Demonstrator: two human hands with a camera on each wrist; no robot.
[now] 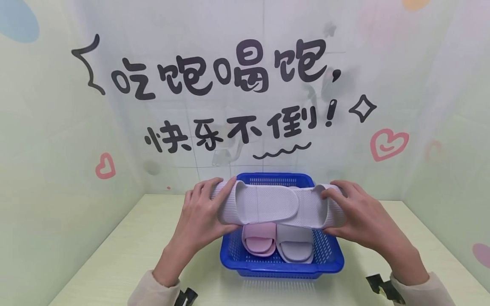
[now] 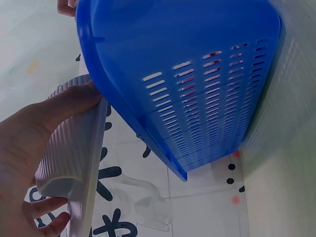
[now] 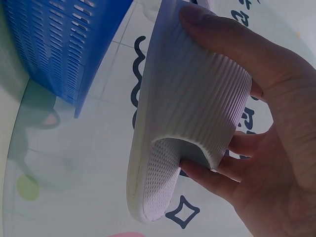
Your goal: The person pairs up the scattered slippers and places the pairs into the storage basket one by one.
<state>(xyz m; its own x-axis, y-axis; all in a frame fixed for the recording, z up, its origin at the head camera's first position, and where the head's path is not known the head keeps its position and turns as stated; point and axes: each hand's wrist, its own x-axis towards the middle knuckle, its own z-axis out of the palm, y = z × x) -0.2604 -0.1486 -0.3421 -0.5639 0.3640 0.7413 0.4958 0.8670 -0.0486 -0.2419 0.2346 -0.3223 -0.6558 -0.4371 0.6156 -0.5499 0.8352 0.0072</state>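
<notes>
My left hand [image 1: 203, 210] grips a pale ribbed slide slipper [image 1: 269, 204] by its strap, its heel pointing right. From the other side my right hand [image 1: 361, 216] holds a matching slipper [image 1: 311, 208], heel to the left. The left slipper's heel overlaps the right one in the middle. In the left wrist view the thumb lies along the strap [image 2: 69, 133]. The right wrist view has the thumb near the sole edge and a fingertip at the opening of the strap [image 3: 197, 94]. Both slippers are held over a blue basket [image 1: 281, 267].
Inside the basket, a pink slipper [image 1: 260, 231] lies left of a pale grey one [image 1: 296, 238]; their far ends are hidden behind the held pair. The basket stands on a pale table [image 1: 115, 263]. Behind it hangs a printed backdrop [image 1: 245, 21] with side panels.
</notes>
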